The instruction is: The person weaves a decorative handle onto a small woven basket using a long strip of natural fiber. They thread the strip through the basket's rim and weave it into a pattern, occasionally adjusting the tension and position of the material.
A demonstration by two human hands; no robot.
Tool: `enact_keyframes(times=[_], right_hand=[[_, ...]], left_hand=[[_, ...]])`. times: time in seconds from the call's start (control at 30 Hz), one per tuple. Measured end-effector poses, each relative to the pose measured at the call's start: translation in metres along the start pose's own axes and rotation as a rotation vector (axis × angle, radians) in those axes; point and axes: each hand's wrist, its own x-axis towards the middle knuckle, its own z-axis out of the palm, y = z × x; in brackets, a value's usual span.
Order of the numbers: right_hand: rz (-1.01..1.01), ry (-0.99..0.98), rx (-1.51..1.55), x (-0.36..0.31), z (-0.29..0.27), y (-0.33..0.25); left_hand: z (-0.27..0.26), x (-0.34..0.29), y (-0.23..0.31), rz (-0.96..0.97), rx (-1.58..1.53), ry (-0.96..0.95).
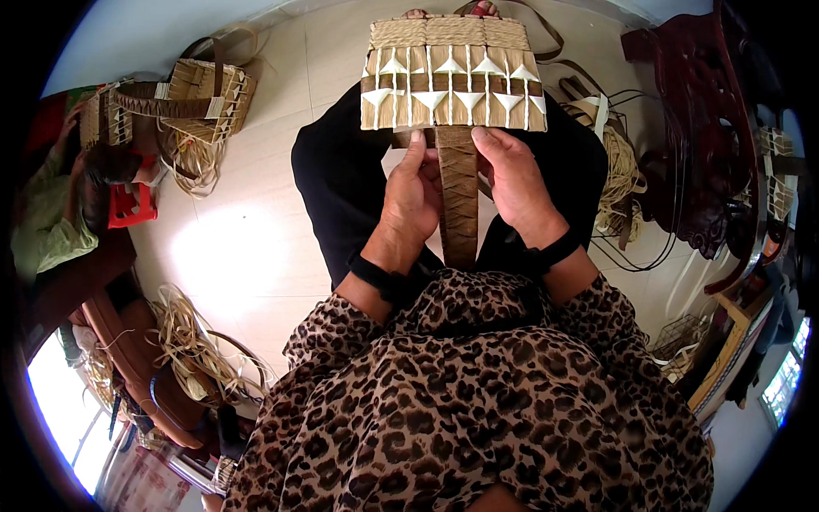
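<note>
Straw bag [414, 88] in both hands: it lay at 12 o'clock, above the gap between the black-trousered knees. Its panel was a flat, slightly flared block of dry golden fibre, with a rope-like twisted band [448, 32] along the 12 o'clock edge. One smooth brown strip crossed the middle; white lacing ran over it in upright lines, and glossy white triangles sat in two rows, the upper ones pointing to 12 o'clock, the lower ones to 6. From the near edge a broad brown handle [458, 205], with slanting folds, hung toward 6 o'clock.

Left hand [408, 198] and right hand [517, 181] flanked that handle, thumbs against the near edge, fingers clamped on the bag, their tips partly hidden.

Loose, ribbon-like straw [618, 192] lay between 2 and 3 o'clock, with more curled strips [192, 346] at 8. Another woven basket [189, 92] stood at 10 o'clock.
</note>
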Motion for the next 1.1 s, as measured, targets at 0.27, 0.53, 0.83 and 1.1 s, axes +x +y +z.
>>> enact_keyframes(times=[0.27,0.53,0.83,1.1], right_hand=[[0.091,-0.021,0.05,0.003,-0.008,0.002],[0.058,0.045,-0.057,-0.003,0.005,-0.006],[-0.017,0.055,-0.236,0.0,0.001,0.001],[-0.048,0.034,-0.456,-0.001,0.0,0.003]], left_hand=[[0.003,-0.002,0.016,0.259,0.117,0.049],[0.024,-0.021,0.014,0.559,0.339,0.148],[0.028,-0.017,0.02,0.656,0.445,0.132],[0.03,-0.018,0.025,0.659,0.415,0.125]])
